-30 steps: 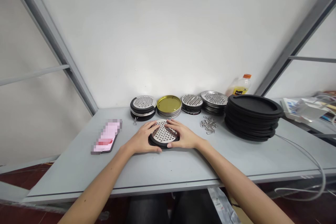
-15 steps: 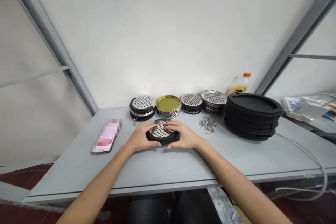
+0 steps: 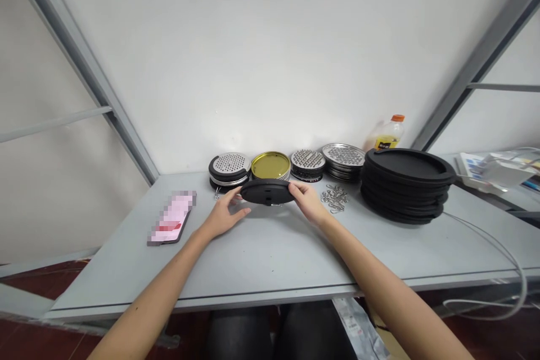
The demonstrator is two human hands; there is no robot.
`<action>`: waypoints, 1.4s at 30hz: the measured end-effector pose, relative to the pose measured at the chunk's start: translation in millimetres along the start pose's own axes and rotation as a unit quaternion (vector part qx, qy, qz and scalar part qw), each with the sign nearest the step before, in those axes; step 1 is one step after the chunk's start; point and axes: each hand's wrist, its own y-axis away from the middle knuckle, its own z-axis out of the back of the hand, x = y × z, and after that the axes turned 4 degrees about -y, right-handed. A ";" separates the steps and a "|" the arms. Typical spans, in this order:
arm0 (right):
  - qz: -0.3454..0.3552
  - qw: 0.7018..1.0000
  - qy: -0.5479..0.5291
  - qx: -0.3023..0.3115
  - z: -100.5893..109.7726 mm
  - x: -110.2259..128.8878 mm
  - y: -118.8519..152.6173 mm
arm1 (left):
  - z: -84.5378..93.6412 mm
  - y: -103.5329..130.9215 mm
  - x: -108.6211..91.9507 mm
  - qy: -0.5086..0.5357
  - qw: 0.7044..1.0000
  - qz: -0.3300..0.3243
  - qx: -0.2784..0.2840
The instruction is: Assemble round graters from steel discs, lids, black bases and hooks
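Observation:
In the middle of the table, a round grater in a black holder (image 3: 267, 192) is tipped up, its black side towards me and its metal face hidden. My right hand (image 3: 307, 201) pinches the right edge of this grater. At its left edge is my left hand (image 3: 225, 212), thumb spread away and fingertips beside or just behind the rim; whether they touch it I cannot tell. Just behind stand a stack of gold-coloured round lids (image 3: 270, 165) and, to their left, a stack topped by a perforated grater (image 3: 230, 164) in a black rim.
Grater discs with raised teeth (image 3: 308, 160) and larger metal grater discs (image 3: 343, 154) stand by the wall. Small metal clips (image 3: 334, 198) lie before them. At right are stacked black round holders (image 3: 407, 185) and a bottle (image 3: 390, 132); at left, a phone (image 3: 172, 218).
The grater has been tipped up from lying flat, so its black side now faces me instead of the metal. My left thumb has come away from it; my right hand has shifted to its right edge.

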 end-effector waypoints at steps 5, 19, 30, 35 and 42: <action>-0.076 0.984 -0.159 0.024 -3.8 -4.8 -0.9 | -2.3 0.1 -7.5 0.024 0.999 -0.026 0.038; -0.043 0.993 -0.113 0.003 -2.5 -7.7 -4.7 | -3.4 -1.5 -9.9 -0.013 0.999 -0.007 -0.032; 0.010 0.997 -0.071 -0.020 1.3 -3.1 -3.4 | 0.0 1.7 -20.4 -0.030 0.998 -0.048 -0.041; -0.030 0.989 -0.147 0.004 -2.0 -3.0 -3.2 | 2.3 2.4 -24.4 -0.019 0.998 -0.056 0.009; -0.063 0.978 -0.199 0.027 -6.2 -2.4 0.4 | 0.9 4.7 -26.2 0.006 0.997 -0.076 0.014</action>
